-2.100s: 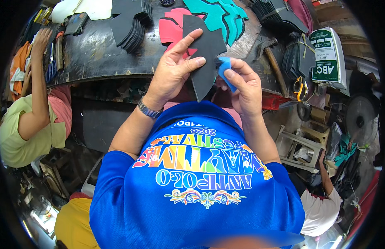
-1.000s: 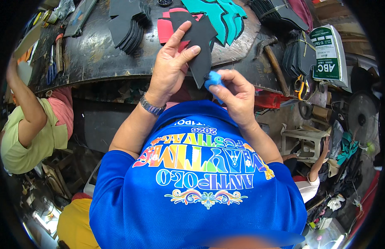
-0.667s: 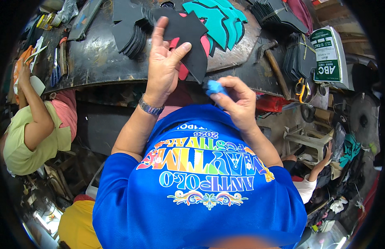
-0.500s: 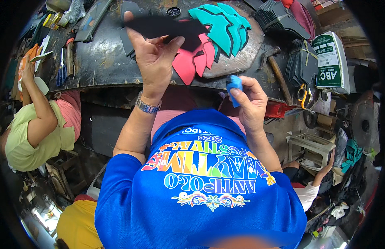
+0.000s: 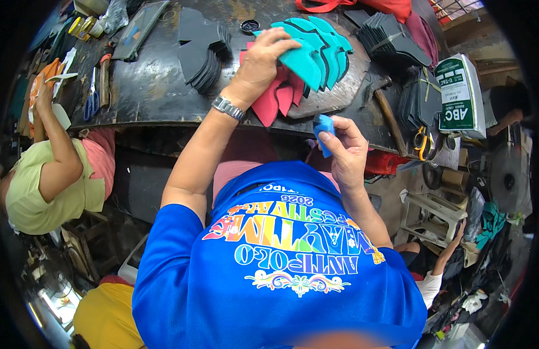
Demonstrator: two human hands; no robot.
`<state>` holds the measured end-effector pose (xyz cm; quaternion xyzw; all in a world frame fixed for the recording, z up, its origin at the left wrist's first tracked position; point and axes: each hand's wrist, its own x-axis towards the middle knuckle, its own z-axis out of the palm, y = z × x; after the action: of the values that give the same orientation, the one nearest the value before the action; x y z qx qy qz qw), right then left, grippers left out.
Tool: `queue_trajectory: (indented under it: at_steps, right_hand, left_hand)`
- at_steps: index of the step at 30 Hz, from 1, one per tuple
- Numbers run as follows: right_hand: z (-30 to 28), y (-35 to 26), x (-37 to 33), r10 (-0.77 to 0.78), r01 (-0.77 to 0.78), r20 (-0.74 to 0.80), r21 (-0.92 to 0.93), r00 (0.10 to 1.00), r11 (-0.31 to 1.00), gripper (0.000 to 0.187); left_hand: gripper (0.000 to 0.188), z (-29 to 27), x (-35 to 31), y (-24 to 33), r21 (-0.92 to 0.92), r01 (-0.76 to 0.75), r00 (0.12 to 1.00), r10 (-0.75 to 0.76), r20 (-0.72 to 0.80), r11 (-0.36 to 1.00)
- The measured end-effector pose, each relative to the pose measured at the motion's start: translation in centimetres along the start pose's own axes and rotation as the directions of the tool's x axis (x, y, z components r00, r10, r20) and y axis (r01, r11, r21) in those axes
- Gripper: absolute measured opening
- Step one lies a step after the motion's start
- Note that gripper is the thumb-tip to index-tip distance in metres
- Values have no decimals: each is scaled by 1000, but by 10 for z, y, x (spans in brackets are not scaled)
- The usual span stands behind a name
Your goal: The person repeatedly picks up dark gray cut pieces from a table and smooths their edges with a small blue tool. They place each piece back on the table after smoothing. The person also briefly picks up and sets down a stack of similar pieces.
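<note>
My left hand (image 5: pixel 259 68) reaches over the table with its fingers bent across the top of a teal cut piece (image 5: pixel 301 65). The thumb is hidden beneath. This piece lies at the near left of a fan of teal pieces (image 5: pixel 330 49) with dark edges. Pink cut pieces (image 5: pixel 266 107) show below and beside the hand. In my right hand (image 5: pixel 349 148), a small blue folded pad (image 5: pixel 323 135) with a dark tip is pinched between thumb and fingers, just off the table's front edge.
A stack of black cut pieces (image 5: pixel 202 55) and a small round tin (image 5: pixel 250 26) sit nearby. At right are a hammer (image 5: pixel 388 113), yellow-handled scissors (image 5: pixel 420 142) and a green-and-white can (image 5: pixel 460 96). Blue scissors (image 5: pixel 92 99) lie left, near a co-worker in light green (image 5: pixel 45 180).
My left hand has moved right and down from holding up a dark piece to the teal fan. The black stack it covered is now visible. My right hand stays nearly still with the blue pad.
</note>
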<state>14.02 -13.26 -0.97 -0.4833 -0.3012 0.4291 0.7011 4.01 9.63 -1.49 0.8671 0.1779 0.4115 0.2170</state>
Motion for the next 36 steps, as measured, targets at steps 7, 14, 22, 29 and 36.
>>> queue_trajectory:
  at_steps: [7, 14, 22, 29, 36]
  right_hand:
    - [-2, -7, 13, -27, 27, -15, 2, 1000, 1000, 24]
    - [12, -36, 70, -202, 223, 95, -355, 975, 908, 27]
    - [64, -30, 188, -280, 498, 411, -721, 867, 483, 30]
    - [100, 14, 247, -187, 519, 506, -855, 842, 21, 21]
    - [117, 27, 264, 17, 463, 473, -853, 881, -242, 24]
  left_hand:
    - [44, -37, -14, 26, 11, 65, 998, -65, 19, 998]
    - [29, -111, -14, -11, 250, 205, 941, -120, -316, 946]
    - [68, -119, -12, -86, 446, 584, 811, -512, -283, 678]
    - [58, -111, -19, -78, 565, 451, 887, -282, -365, 691]
    - [53, -109, -20, -91, 181, 491, 831, -397, -389, 852]
